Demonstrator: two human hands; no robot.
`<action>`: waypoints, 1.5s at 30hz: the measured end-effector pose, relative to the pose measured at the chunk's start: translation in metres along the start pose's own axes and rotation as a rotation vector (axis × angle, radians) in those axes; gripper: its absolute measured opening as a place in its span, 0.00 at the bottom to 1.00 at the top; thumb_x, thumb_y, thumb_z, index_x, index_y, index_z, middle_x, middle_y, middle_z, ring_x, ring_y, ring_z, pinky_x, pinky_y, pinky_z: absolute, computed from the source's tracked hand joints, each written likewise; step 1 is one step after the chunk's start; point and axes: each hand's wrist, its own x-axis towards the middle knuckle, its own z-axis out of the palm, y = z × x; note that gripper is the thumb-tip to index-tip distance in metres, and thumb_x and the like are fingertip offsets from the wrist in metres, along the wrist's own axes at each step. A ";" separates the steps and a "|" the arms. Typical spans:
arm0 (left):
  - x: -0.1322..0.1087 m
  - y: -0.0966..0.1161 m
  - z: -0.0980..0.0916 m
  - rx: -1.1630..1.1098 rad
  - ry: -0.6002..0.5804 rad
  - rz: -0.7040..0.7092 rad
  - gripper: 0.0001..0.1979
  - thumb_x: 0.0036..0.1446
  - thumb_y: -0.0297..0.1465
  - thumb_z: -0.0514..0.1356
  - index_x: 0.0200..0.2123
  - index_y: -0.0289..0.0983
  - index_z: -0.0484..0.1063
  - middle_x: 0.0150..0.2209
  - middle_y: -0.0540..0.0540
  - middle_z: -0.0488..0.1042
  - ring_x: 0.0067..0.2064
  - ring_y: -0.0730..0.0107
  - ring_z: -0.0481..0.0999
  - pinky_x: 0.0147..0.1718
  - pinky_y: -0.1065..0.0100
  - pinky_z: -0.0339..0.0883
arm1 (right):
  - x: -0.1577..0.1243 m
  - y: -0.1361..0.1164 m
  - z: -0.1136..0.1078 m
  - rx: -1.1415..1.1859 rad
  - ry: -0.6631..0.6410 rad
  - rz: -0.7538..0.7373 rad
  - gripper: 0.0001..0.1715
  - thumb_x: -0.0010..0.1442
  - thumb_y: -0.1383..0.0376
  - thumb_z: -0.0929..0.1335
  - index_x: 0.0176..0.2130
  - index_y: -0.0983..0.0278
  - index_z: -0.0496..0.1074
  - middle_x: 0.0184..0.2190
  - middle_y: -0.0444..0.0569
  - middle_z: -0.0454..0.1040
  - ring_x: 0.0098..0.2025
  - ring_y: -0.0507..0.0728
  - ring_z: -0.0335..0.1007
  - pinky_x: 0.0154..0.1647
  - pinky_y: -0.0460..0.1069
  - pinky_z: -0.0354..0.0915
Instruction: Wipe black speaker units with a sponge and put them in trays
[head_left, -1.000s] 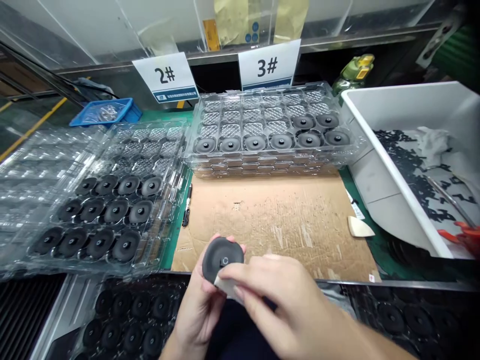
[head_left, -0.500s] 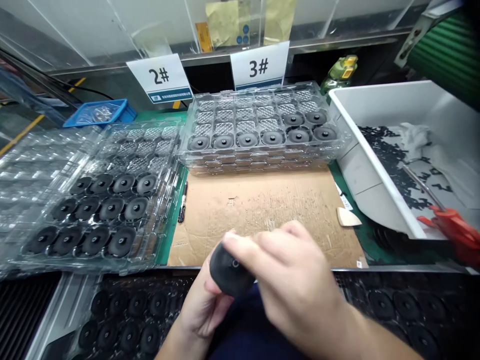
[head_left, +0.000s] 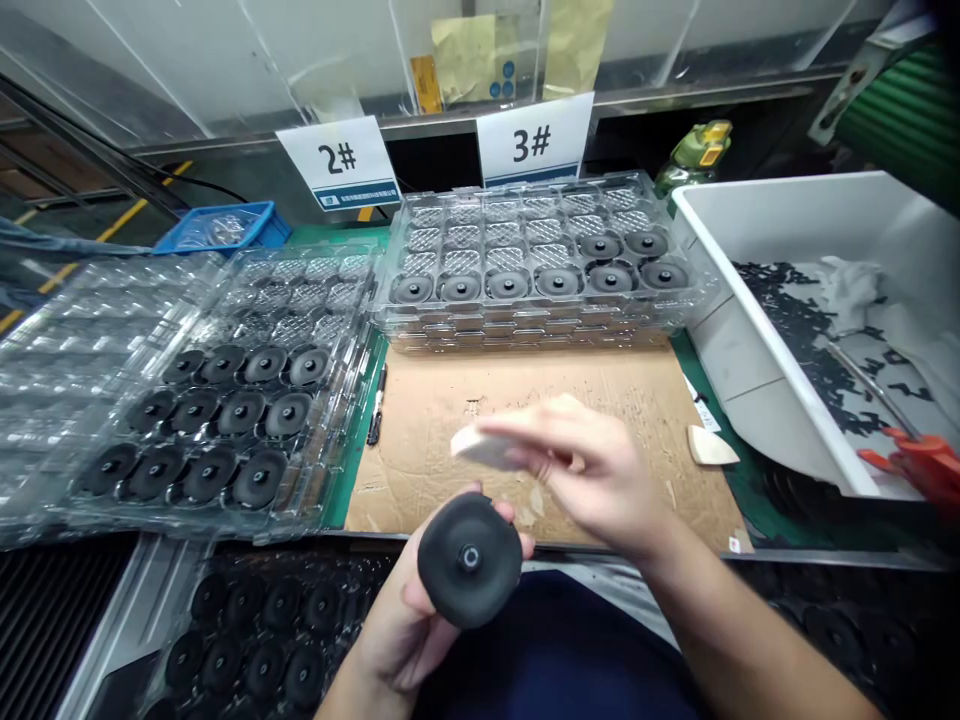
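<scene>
Holding black disc (head_left: 480, 590), white pad (head_left: 478, 448) apart

Matt black disc (head_left: 450, 590), glossy plastic trays (head_left: 540, 318).

one black disc (head_left: 470, 585) is in the left hand (head_left: 401, 635), twelve sit in the tray (head_left: 289, 292) at left and eight in the rear tray (head_left: 501, 234); others lower down are too hidden to count. there are two pale blocks (head_left: 711, 447), two numbered signs (head_left: 341, 162), one pen (head_left: 376, 405), one blue bin (head_left: 271, 231), one white bin (head_left: 739, 345) and one red-handled tool (head_left: 919, 462).
</scene>
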 end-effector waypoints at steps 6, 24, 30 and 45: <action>-0.003 0.002 0.001 -0.147 -0.078 0.004 0.23 0.42 0.39 0.67 0.45 0.46 0.73 0.48 0.49 0.74 0.47 0.60 0.75 0.45 0.67 0.69 | -0.016 0.078 0.059 -0.007 -0.138 0.259 0.15 0.58 0.71 0.65 0.43 0.59 0.74 0.39 0.48 0.72 0.41 0.53 0.68 0.42 0.50 0.65; 0.000 0.013 -0.020 -0.143 -0.012 0.132 0.28 0.45 0.43 0.63 0.51 0.45 0.67 0.52 0.45 0.70 0.50 0.58 0.72 0.49 0.62 0.66 | -0.044 0.012 0.044 -0.283 0.001 -0.142 0.22 0.65 0.55 0.55 0.54 0.54 0.65 0.58 0.50 0.55 0.54 0.63 0.54 0.51 0.61 0.54; -0.002 0.016 -0.026 -0.114 -0.051 0.136 0.27 0.47 0.43 0.62 0.51 0.43 0.67 0.53 0.44 0.70 0.51 0.54 0.71 0.47 0.64 0.67 | -0.043 0.027 0.041 -0.055 0.411 0.194 0.21 0.66 0.62 0.54 0.52 0.54 0.67 0.55 0.50 0.60 0.56 0.62 0.55 0.54 0.62 0.52; 0.001 0.009 -0.037 1.375 -0.087 0.661 0.51 0.48 0.25 0.63 0.63 0.46 0.28 0.52 0.41 0.65 0.53 0.62 0.66 0.53 0.57 0.58 | -0.054 0.024 0.033 0.269 0.169 0.357 0.10 0.62 0.66 0.63 0.32 0.61 0.73 0.31 0.45 0.70 0.35 0.51 0.66 0.36 0.45 0.63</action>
